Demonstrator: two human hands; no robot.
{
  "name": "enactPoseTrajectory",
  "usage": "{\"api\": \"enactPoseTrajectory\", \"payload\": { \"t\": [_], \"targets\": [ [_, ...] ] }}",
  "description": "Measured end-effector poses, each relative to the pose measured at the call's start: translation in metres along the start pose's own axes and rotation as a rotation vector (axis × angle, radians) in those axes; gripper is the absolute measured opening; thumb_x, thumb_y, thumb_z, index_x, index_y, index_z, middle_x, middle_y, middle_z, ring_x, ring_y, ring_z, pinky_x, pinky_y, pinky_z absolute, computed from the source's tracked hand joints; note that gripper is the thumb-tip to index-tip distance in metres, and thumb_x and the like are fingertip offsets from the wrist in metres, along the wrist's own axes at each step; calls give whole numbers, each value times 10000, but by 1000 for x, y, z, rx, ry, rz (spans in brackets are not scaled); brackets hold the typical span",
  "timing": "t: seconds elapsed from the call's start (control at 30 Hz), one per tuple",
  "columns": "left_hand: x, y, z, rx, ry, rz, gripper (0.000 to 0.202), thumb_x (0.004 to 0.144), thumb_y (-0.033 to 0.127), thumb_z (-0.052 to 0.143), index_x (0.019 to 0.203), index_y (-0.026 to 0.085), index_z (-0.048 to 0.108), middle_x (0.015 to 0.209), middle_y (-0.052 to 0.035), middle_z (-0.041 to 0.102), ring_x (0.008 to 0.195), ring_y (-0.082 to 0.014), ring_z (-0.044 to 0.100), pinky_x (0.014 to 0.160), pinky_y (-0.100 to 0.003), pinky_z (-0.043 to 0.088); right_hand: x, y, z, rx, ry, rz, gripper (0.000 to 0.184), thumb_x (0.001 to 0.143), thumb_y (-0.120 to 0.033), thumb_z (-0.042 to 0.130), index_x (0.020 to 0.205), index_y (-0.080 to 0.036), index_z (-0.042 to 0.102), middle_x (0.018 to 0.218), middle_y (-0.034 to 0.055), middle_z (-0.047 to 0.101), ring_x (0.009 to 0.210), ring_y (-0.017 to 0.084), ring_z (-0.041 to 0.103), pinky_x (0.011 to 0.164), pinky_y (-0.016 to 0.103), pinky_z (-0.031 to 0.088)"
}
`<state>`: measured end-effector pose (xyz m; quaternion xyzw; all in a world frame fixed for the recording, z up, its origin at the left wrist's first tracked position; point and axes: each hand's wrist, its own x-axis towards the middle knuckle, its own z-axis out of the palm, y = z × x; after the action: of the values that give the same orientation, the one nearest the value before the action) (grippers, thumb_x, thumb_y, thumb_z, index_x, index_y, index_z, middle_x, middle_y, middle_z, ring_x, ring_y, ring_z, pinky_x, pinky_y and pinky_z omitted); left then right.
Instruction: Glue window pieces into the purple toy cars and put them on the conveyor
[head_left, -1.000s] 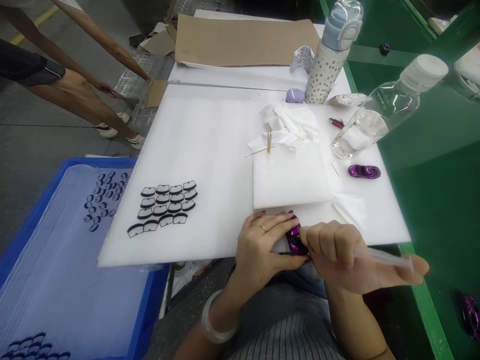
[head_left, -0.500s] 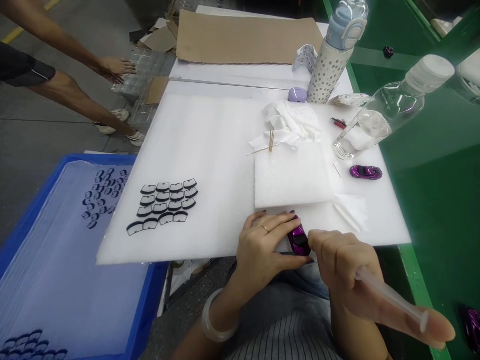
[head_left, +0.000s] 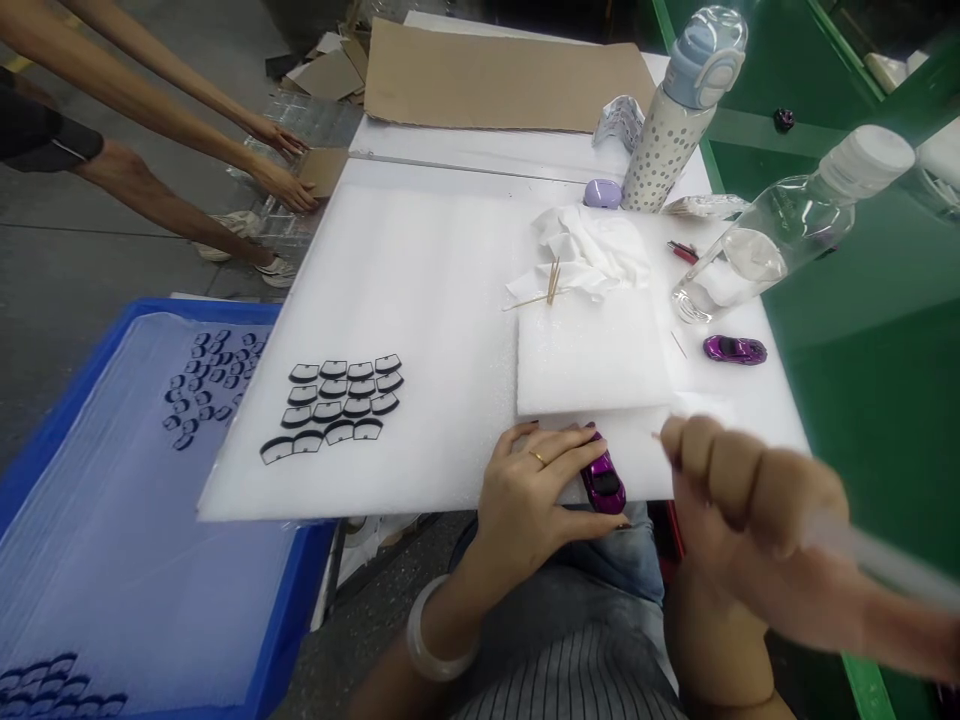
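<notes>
Two hands in view, lower centre and lower right of the frame. Your left hand (head_left: 536,490) lies flat on the worktop (head_left: 420,280) at its near edge, fingers curled around the purple toy car (head_left: 602,480), pinning it from the left side; grip is closed on the car, thumb under, fingertips over its far end. Car's long axis runs away from you, slightly tilted toward upper left, nose or tail at the near edge, can't tell which. Your right hand (head_left: 757,510) is lifted off the worktop, to the right of the car and apart from it, blurred. It's fisted around a clear thin tube-like tool (head_left: 877,560), probably a syringe or dropper, which sticks out toward lower right; tip hidden in the fist or blur. So the car lies left of and slightly beyond the right hand, and the left hand is the nearer one, already touching it.

Just beyond the car: small foam pad (head_left: 592,355), with toothpicks (head_left: 551,285) and a crumpled cloth (head_left: 596,250) behind it. Second purple car (head_left: 735,349) at centre right, near a clear bottle (head_left: 780,235). Black windshield-shaped pieces (head_left: 337,405) are laid in rows at centre left. Blue tray (head_left: 289,640) at lower left. Another person's arms (head_left: 172,95) reach in at upper left.
</notes>
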<state>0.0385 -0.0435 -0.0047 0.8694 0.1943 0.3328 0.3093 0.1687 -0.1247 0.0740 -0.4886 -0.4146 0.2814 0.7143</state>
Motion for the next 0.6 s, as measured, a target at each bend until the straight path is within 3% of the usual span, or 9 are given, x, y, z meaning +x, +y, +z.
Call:
{"api": "enactPoseTrajectory", "payload": {
  "t": [0.07,0.13,0.17,0.23,0.33,0.43,0.5,0.6],
  "targets": [
    [-1,0,-1,2,5,21,548,713,586,800,1091,201,704,1125,-79,736,958,-286,707,902,-490,496,20,8,-3,-46,-30,-3,505,909,-605,497,584,-222,452,571,-3,471,610,159,505,741,373,490],
    [-1,-1,-2,9,5,29,543,708,574,809,1094,206,706,1122,-74,735,967,-285,694,887,-474,508,32,17,-4,-124,-132,98,512,867,-708,444,754,-238,614,836,43,648,867,222,627,920,428,501],
    [-2,-1,-2,19,-4,27,546,708,578,807,1099,212,705,1124,-71,734,973,-285,684,875,-465,514,34,21,-5,-168,-152,115,538,860,-717,428,886,-234,664,1003,63,676,1021,253,628,997,445,477],
    [-3,-1,-3,51,-25,26,544,719,572,800,1121,222,694,1142,-67,727,982,-288,661,850,-452,522,29,25,-11,-238,-36,31,562,864,-693,438,1090,-234,670,1212,76,643,1211,285,566,1074,463,433],
    [-6,-1,-2,117,-50,46,471,794,438,784,1182,203,655,1211,-80,697,1021,-287,634,865,-445,518,10,25,-31,-312,338,-144,364,907,-516,508,1067,-241,684,1087,62,661,1071,239,625,975,422,488],
    [-8,0,0,153,-62,63,448,832,320,759,1232,178,615,1284,-119,642,1106,-295,605,919,-446,505,-6,27,-58,-565,539,-51,153,891,-317,600,918,-203,699,857,30,660,814,166,623,781,327,488],
    [-10,2,-2,79,-31,89,479,834,380,757,1240,177,603,1267,-135,625,1131,-293,592,928,-438,512,-11,30,-73,-842,506,20,139,882,-306,627,877,-185,694,814,26,663,763,151,598,732,306,460],
    [-15,4,-17,-144,92,119,380,873,408,713,1156,169,626,1069,-97,662,1009,-236,625,839,-376,544,-13,37,-88,-1228,302,-59,181,895,-332,608,931,-182,703,901,51,701,841,188,615,764,337,454]
  ]
}}
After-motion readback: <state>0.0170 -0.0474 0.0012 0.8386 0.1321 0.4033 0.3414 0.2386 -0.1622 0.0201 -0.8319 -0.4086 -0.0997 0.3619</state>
